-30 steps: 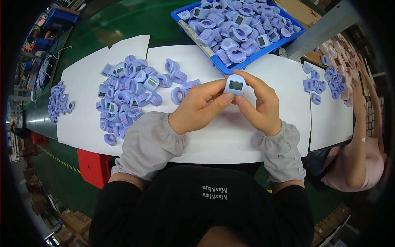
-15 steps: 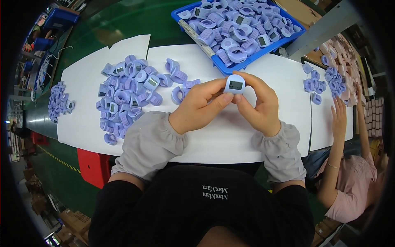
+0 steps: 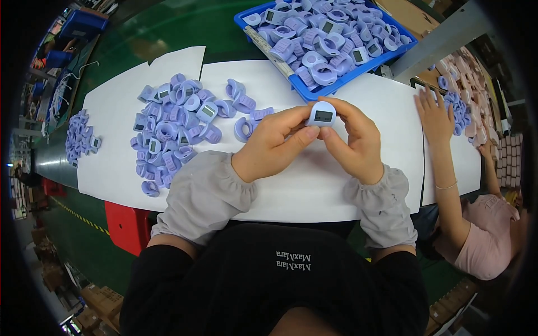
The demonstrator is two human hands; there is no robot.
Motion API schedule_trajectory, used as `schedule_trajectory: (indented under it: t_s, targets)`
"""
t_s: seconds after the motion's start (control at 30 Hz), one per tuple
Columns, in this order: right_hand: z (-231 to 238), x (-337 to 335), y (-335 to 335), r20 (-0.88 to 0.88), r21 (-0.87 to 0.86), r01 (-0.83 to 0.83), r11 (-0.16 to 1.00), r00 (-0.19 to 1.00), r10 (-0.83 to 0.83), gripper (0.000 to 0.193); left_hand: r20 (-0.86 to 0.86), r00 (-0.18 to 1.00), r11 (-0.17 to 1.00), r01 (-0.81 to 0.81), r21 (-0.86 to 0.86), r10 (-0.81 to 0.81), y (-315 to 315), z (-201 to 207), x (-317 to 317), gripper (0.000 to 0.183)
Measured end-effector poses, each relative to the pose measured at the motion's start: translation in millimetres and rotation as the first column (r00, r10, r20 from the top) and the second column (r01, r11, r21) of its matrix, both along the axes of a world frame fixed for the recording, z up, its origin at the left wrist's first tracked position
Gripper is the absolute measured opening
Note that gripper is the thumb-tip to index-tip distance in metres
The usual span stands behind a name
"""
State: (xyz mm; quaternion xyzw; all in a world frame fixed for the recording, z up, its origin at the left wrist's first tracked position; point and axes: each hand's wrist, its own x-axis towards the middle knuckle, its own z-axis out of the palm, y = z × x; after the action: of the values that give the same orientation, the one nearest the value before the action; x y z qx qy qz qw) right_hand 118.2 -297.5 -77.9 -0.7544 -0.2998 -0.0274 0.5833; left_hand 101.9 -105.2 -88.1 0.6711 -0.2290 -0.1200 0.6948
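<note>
A small lilac ring-shaped device (image 3: 322, 114) with a grey digital display is held up over the white-covered table, its screen facing up. My left hand (image 3: 273, 144) pinches its left side, thumb near the lower edge. The fingers of my right hand (image 3: 357, 143) curl round its right side, with that thumb also at the lower edge. My fingers hide the back of the device. To the left of my left hand, a few similar devices (image 3: 242, 129) lie beside a large heap of lilac devices (image 3: 166, 132), some showing their screens.
A blue tray (image 3: 358, 73) full of lilac devices stands at the back, next to a grey post (image 3: 434, 39). A smaller device cluster (image 3: 82, 139) lies far left. At right, a co-worker's hand (image 3: 436, 120) reaches over the table near pink pieces (image 3: 476, 95). A red stool (image 3: 128, 227) stands lower left.
The held device has shifted very slightly right, and its display reads differently. The co-worker's near hand has moved leftward and away, over where several lilac devices were visible.
</note>
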Motion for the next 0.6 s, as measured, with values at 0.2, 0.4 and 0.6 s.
schedule_trajectory:
  t_s: [0.2,0.4,0.6]
  targets:
    - [1.8,-0.3,-0.1,-0.009,0.024,-0.020,1.000,1.000,0.020,0.043,0.004,1.000,1.000,0.009,-0.011,-0.009,0.3,1.2,-0.2,0.035]
    - [2.2,-0.6,-0.8,-0.030,0.023,-0.027,0.999,0.999,0.028,0.045,-0.005,1.000,0.999,0.005,-0.031,-0.005,-0.4,0.3,-1.3,0.034]
    - [4.2,-0.8,-0.2,-0.040,0.022,-0.059,0.998,0.997,0.060,0.051,0.027,1.000,1.000,-0.016,0.002,0.016,0.8,1.7,-0.9,0.033]
